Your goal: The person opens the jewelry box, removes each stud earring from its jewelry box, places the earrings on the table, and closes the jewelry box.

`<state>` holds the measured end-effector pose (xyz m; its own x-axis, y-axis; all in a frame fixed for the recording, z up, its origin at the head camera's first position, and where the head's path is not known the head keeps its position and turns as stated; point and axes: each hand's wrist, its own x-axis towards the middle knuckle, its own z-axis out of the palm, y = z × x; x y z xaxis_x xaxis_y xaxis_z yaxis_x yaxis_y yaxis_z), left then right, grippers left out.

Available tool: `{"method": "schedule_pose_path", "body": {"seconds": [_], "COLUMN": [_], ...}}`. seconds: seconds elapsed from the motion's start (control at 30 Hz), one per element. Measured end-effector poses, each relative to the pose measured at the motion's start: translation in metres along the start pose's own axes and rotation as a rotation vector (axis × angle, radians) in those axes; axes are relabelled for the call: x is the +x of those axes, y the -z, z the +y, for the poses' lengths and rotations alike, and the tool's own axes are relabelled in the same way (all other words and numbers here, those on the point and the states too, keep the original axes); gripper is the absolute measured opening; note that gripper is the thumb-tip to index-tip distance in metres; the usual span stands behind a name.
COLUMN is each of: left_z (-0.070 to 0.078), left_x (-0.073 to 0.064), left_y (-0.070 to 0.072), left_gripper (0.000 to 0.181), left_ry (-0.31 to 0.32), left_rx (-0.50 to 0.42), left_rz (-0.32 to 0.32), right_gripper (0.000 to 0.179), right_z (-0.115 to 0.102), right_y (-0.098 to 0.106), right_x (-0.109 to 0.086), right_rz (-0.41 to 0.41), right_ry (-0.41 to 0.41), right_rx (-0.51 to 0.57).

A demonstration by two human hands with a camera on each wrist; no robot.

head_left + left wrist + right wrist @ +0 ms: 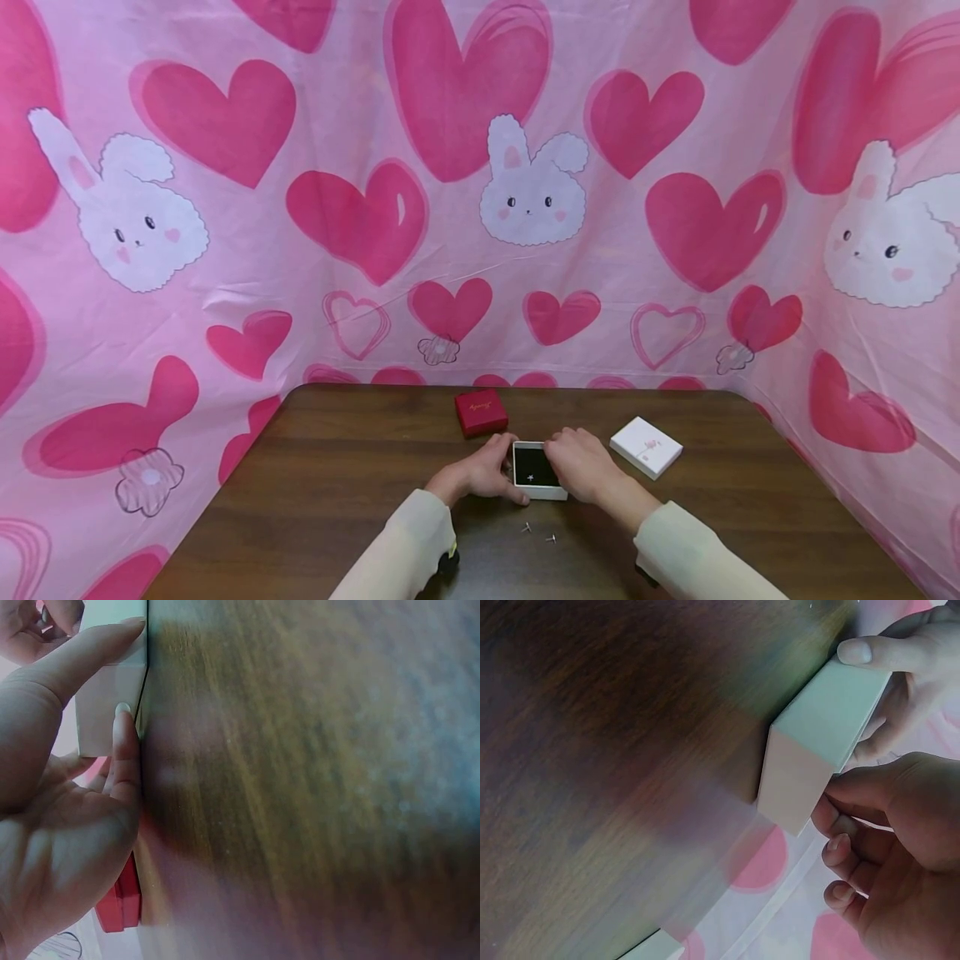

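An open white box (546, 493) with a black insert (531, 461) stands on the table. A small silver star-shaped stud (530, 478) sits on the insert. My left hand (486, 468) grips the box from the left, thumb along its near wall and fingers at the far side. Over the box's right part is my right hand (581, 465), fingers curled; in the right wrist view thumb and index tips meet behind the rim, where the box hides anything between them. Two small silver studs, one left (527, 527) and one right (552, 538), lie in front of the box.
A red box (482, 413) with gold lettering stands behind the white box, close to the left hand. To the right lies a white lid (647, 447) with a pink print. The wooden table (337, 467) is bordered by a pink heart-patterned cloth (360, 250).
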<state>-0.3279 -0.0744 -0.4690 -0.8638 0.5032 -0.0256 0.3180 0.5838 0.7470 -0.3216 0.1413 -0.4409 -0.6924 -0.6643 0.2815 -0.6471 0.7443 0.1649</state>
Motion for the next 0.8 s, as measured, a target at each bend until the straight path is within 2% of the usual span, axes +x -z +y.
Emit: {"method": "schedule_pose_path", "body": {"seconds": [0.27, 0.47, 0.57, 0.8], "left_z": [-0.019, -0.005, -0.002, -0.002], "left_x": [0.013, 0.004, 0.002, 0.001], "left_y": [-0.004, 0.001, 0.001, 0.0], "left_gripper": [0.069, 0.069, 0.069, 0.068], "left_ry": [0.006, 0.006, -0.016, -0.026], "left_rx": [-0.02, -0.014, -0.011, 0.002], "left_rz": [-0.008, -0.021, -0.012, 0.0], "right_gripper": [0.012, 0.012, 0.011, 0.013], "right_z": [0.0, 0.001, 0.002, 0.002], "right_y": [-0.001, 0.0, 0.001, 0.002], "right_x": [-0.001, -0.001, -0.001, -0.004], "right_rz": [-0.003, -0.035, -0.046, -0.048], "right_ry": [0.012, 0.011, 0.014, 0.033], "right_rx": [0.013, 0.056, 0.075, 0.094]}}
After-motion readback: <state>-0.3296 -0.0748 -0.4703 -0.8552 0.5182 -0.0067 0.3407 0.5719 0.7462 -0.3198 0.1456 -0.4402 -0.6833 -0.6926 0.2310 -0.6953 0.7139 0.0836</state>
